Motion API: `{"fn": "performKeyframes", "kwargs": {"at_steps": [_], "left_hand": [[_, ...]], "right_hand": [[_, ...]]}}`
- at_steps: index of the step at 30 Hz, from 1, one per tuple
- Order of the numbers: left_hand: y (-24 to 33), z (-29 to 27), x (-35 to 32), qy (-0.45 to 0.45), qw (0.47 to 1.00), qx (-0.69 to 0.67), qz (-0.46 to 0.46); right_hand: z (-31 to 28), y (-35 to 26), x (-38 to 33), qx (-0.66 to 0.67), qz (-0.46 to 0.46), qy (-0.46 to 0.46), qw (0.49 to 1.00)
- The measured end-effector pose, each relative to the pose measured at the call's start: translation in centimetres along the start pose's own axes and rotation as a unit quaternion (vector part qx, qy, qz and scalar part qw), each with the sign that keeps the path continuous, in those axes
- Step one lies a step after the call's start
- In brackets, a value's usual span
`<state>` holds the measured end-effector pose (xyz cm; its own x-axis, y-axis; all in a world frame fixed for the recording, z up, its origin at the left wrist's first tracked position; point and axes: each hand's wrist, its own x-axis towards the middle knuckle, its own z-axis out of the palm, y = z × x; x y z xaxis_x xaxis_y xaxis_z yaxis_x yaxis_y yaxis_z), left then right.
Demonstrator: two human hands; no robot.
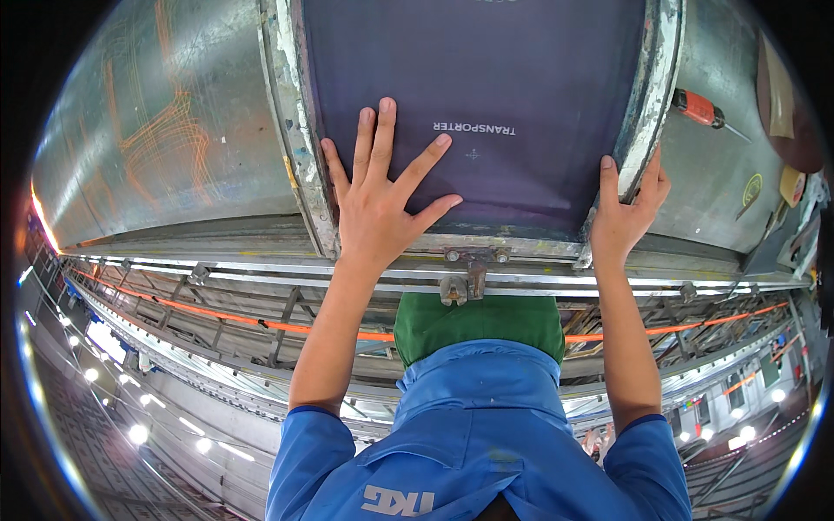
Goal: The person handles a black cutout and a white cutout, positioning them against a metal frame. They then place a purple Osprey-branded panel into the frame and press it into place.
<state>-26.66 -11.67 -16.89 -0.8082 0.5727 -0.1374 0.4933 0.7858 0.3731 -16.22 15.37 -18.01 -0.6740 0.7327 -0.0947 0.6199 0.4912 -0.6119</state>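
A screen printing frame (291, 113) with paint-worn rails lies on the metal table, its dark purple mesh (521, 69) bearing pale lettering and a small cross mark. My left hand (373, 200) rests on the mesh at the near left corner, fingers spread flat and holding nothing. At the near right corner, my right hand (622, 217) straddles the side rail, with a finger on the inner side and others round the outer side. A metal bracket (476, 271) is fixed at the middle of the frame's near edge.
To the right of the frame, a screwdriver (698, 109) with a red and black handle lies on the metal table (721, 191). Orange line marks cover the metal surface (174, 122) on the left. A metal rail (539, 282) runs along the near edge, before my body.
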Motion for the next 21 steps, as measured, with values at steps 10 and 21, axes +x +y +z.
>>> {"fn": "performKeyframes", "kwargs": {"at_steps": [10, 21], "left_hand": [[-0.08, 0.01, -0.04, -0.001, 1.0, 0.001, -0.001], [-0.16, 0.19, -0.09, 0.005, 1.0, -0.002, 0.008]], "right_hand": [[0.03, 0.15, 0.01, -0.009, -0.014, 0.004, 1.0], [-0.01, 0.11, 0.05, -0.007, -0.007, 0.0, 1.0]]}}
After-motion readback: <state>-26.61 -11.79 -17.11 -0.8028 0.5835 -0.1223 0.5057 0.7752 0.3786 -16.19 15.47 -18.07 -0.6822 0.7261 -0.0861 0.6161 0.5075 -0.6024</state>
